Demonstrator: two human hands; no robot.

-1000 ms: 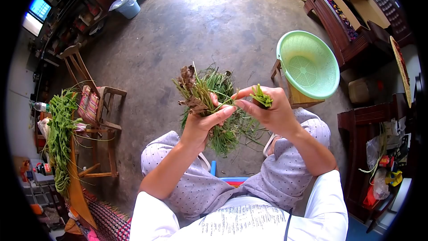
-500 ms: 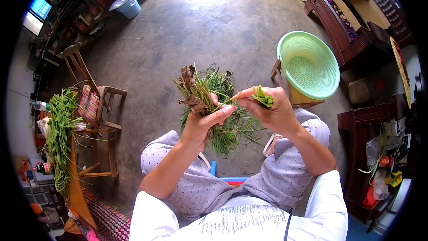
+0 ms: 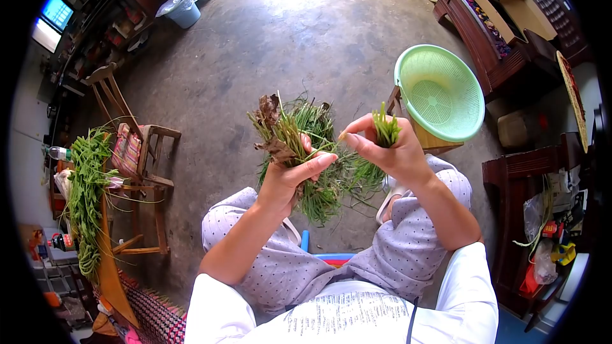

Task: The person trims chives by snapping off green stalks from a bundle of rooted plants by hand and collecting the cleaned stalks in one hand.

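Note:
My left hand (image 3: 285, 179) is closed around a thick bunch of leafy greens (image 3: 285, 135), with limp brown leaves among its stems. To the right, my right hand (image 3: 403, 154) wraps its lower fingers around a smaller bundle of green stems (image 3: 386, 130), cut-looking ends upward. Its thumb and forefinger pinch together near the left hand's bunch, at a small pale bit too tiny to name. Below both hands, a loose heap of thin green stalks (image 3: 319, 207) lies on the floor between my feet, partly hidden by the left hand.
A light green colander basket (image 3: 440, 92) rests on a wooden stool (image 3: 433, 143) to my right. On the left, long greens (image 3: 92, 172) drape over a wooden surface beside a wooden chair (image 3: 150, 137). A lined blue bin (image 3: 185, 13) stands farther off.
My right hand has moved slightly right and away from the left hand's bunch, its bundle tipping more upright. My left hand has stayed in place.

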